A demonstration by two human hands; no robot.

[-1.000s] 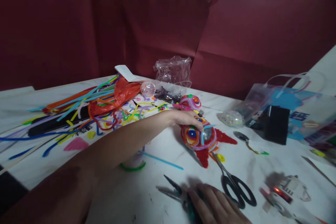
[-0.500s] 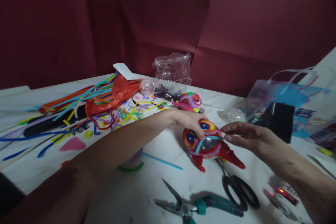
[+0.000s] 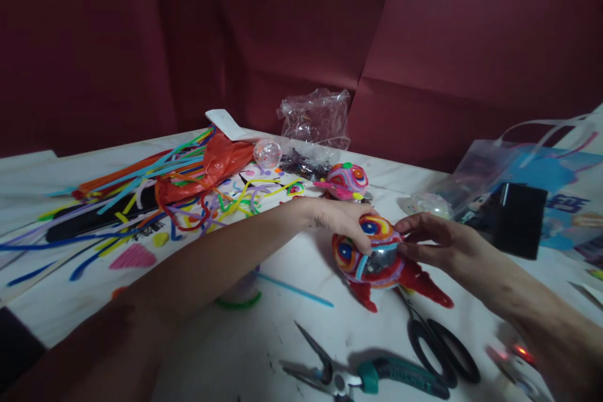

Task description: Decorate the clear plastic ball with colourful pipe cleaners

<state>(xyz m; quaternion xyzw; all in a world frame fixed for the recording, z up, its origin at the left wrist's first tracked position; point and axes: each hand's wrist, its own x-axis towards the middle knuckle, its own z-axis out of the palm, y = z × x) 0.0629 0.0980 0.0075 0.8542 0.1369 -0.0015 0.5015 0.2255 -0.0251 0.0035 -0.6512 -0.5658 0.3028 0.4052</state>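
Note:
A round pipe-cleaner figure (image 3: 366, 269) rests on the table, with two orange-and-blue eyes, red fins and a clear part of its ball exposed. My left hand (image 3: 346, 223) reaches over from the left and grips it, thumb on top beside the eyes; its other fingers are hidden behind. A light blue pipe cleaner (image 3: 384, 245) runs across the ball above the clear part. At the ball's right edge, my right hand (image 3: 431, 239) pinches the end of this strip between thumb and forefinger. Scissors (image 3: 431, 339) lie partly under the figure, with green-handled pliers (image 3: 340, 382) in front.
Loose pipe cleaners (image 3: 136, 182) and a red plastic bag (image 3: 223, 157) cover the left side. Behind stand a second pink pipe-cleaner ball (image 3: 347, 179), a clear ball (image 3: 267, 154) and a crumpled clear bag (image 3: 315, 116). A black box (image 3: 522, 220) stands at right.
My right fingertips have moved in against the ball's right edge, closer along the light blue strip. My left hand keeps its grip. The whole view has shifted slightly.

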